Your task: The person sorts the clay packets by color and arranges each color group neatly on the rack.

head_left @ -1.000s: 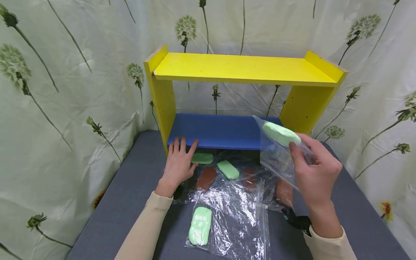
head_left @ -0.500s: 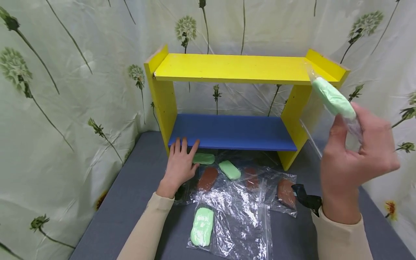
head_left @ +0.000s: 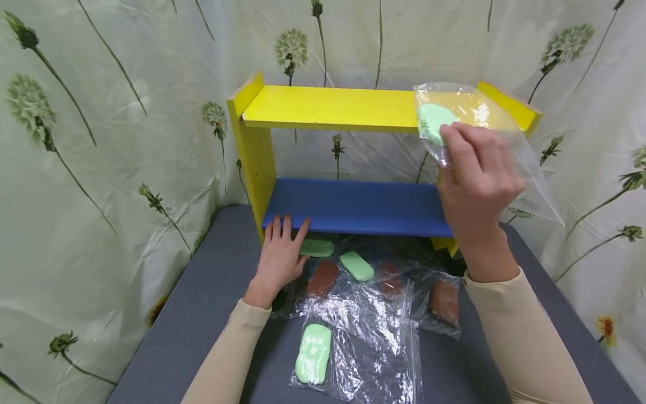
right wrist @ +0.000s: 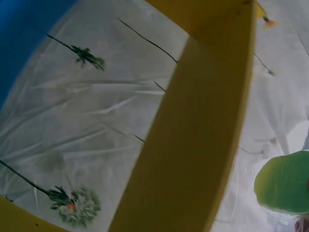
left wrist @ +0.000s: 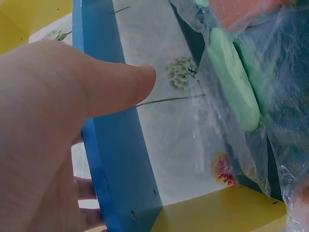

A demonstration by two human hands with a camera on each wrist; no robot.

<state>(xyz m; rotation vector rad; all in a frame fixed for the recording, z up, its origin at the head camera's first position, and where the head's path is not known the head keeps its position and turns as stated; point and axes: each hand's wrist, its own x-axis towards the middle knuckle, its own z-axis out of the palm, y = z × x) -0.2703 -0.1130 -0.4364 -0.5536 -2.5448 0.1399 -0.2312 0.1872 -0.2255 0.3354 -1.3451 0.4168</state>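
My right hand [head_left: 474, 174] is raised in front of the right end of the yellow top shelf [head_left: 328, 106] and grips a clear plastic bag [head_left: 484, 140] with a light green lump [head_left: 434, 120] in it; the lump [right wrist: 285, 181] also shows in the right wrist view. My left hand [head_left: 280, 252] lies flat, fingers straight, on the grey table [head_left: 202, 314] at the front edge of the blue lower shelf [head_left: 353, 205], beside a bagged green lump [head_left: 317, 247]. The blue shelf edge [left wrist: 111, 159] and a green lump [left wrist: 234, 87] fill the left wrist view.
Several clear bags lie on the table before the shelf unit, holding brown lumps [head_left: 322, 278] [head_left: 444, 302] and green lumps [head_left: 356, 265] [head_left: 313, 353]. A floral plastic sheet [head_left: 101, 140] hangs behind and on both sides. The shelf's yellow side panels [head_left: 254, 157] flank the blue board.
My right hand has lifted the bagged green lump from the lower shelf's height, swung out to the right, then back left to the top shelf's right end. The left hand stayed still.
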